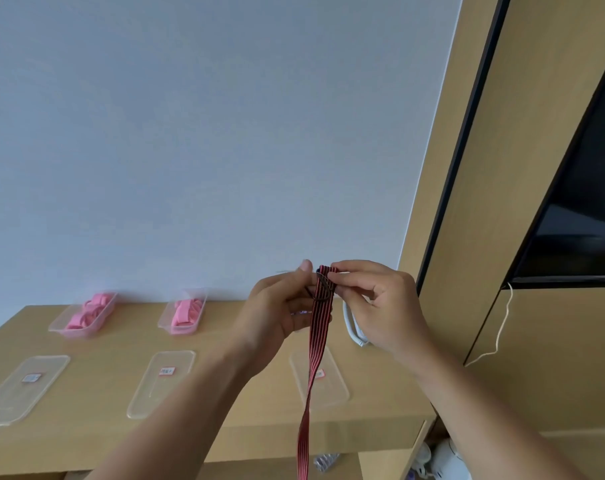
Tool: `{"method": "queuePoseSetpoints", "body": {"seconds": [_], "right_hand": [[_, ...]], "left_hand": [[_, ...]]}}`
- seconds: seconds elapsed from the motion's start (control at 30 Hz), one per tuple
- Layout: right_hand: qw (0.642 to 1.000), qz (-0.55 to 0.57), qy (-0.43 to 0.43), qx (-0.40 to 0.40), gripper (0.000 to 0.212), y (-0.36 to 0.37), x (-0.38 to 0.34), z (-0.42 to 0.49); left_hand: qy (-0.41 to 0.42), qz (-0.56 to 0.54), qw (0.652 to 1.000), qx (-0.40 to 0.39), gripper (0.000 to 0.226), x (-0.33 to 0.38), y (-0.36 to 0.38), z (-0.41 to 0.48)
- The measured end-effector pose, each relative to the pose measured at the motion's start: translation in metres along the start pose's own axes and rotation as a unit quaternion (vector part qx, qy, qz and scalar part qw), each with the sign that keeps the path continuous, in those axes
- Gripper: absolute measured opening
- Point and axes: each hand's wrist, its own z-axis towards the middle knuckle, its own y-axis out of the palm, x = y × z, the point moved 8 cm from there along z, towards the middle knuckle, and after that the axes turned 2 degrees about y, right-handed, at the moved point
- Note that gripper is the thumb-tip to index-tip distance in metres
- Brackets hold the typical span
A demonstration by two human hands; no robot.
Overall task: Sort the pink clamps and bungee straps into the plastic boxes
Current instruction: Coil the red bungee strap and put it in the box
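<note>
A: What is carried by the bench [96, 393]?

B: Two plastic boxes are set along its back edge, a left box [56, 328] and a middle box [165, 323], and each is filled with pink clamps [86, 311]. Three clear lids are laid flat nearer the front: the left lid [24, 389], the middle lid [160, 382] and the right lid [330, 386]. A pale rim is glimpsed behind the right hand. Whether it belongs to a third box cannot be told.

A: Where is the bungee strap [316, 341] found?

B: It is held in the air above the right part of the bench, and has not yet been put in any box. Its upper end is gripped from both sides: the fingers of the left hand [277, 306] are curled round it, and it is pinched by the right hand [380, 306].

A: How is it pointed?

B: Its long axis is kept nearly upright. The top is at the hands, and the tail is hung downward, leaning slightly left, until it is cut off by the lower edge of the view. A dark hook [323, 289] is seen at the top, though its shape is not clearly made out.

A: How is it expected to handle?

B: It is judged light, limp and stretchy. It would best be gathered into folds and held near the hook, so that no loose length is left trailing over a box rim.
</note>
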Motion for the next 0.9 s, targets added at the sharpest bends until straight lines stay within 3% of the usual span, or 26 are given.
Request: {"method": "queuePoseSetpoints", "body": {"seconds": [0.1,0.27,0.43,0.53,0.7,0.9], "right_hand": [[1.000,-0.023,-0.009,0.008,0.027,-0.002,0.001,0.001],[0.999,0.028,0.031,-0.014,0.026,0.006,-0.001,0.004],[0.985,0.048,0.149,-0.076,0.038,0.016,0.012,0.013],[0.982,0.014,0.146,-0.119,0.024,0.022,0.010,0.017],[0.986,0.045,0.136,-0.084,0.027,0.024,0.006,0.013],[0.994,0.043,0.101,-0.006,0.025,0.018,0.005,0.006]], "left_hand": [[0.022,0.040,0.998,-0.035,0.036,0.000,0.003,-0.001],[0.034,0.083,0.996,-0.012,0.046,-0.002,-0.006,0.001],[0.044,0.099,0.994,-0.007,0.048,-0.001,-0.009,0.002],[0.044,0.100,0.994,0.021,0.047,-0.004,-0.015,0.001],[0.007,0.129,0.991,0.019,0.020,-0.018,-0.013,-0.006],[-0.057,0.149,0.985,0.066,0.050,-0.026,-0.013,-0.014]]}}
